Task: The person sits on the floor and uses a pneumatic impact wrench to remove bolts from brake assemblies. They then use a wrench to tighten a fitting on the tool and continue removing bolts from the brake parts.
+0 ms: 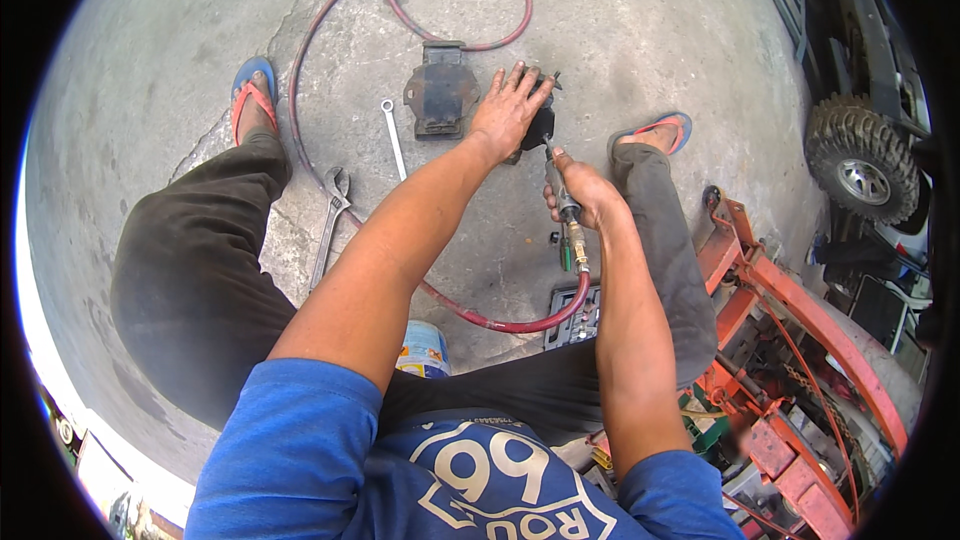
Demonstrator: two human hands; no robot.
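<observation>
My left hand [508, 110] lies flat, fingers spread, on a dark metal part [541, 123] resting on the concrete floor. My right hand [588, 191] grips a slim air blow gun [566, 202] whose thin nozzle points at that part. A red air hose [500, 323] runs from the gun's brass fitting, loops under my arm and curls away across the floor to the top. A second dark bracket-like part [440, 90] lies just left of my left hand.
A combination spanner [393, 137] and a pipe wrench [331, 220] lie on the floor at left. A small tin [426, 348] and a black socket tray [572, 317] sit near my knees. An orange machine frame [800, 340] stands at right, a small knobbly-tyred vehicle [860, 155] beyond.
</observation>
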